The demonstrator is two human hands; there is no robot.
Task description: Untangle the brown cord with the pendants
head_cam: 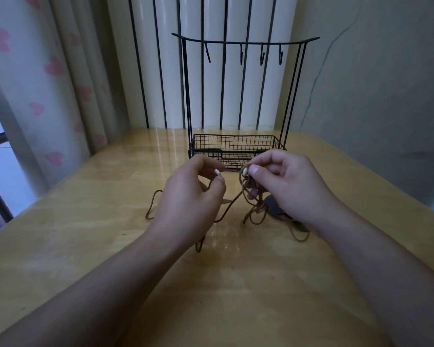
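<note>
1. My left hand (198, 194) pinches a small white bead (217, 172) on the brown cord (229, 207).
2. My right hand (283, 181) pinches the tangle's top at a second bead.
3. The knot hangs under the right hand, nearer it; loose loops trail down-left onto the table (85, 221).
4. Dark pendant (273, 204) lies beneath the right hand.

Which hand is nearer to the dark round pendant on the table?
Right. The right hand hovers just above the dark pendant; the left hand is off to its left.
</note>
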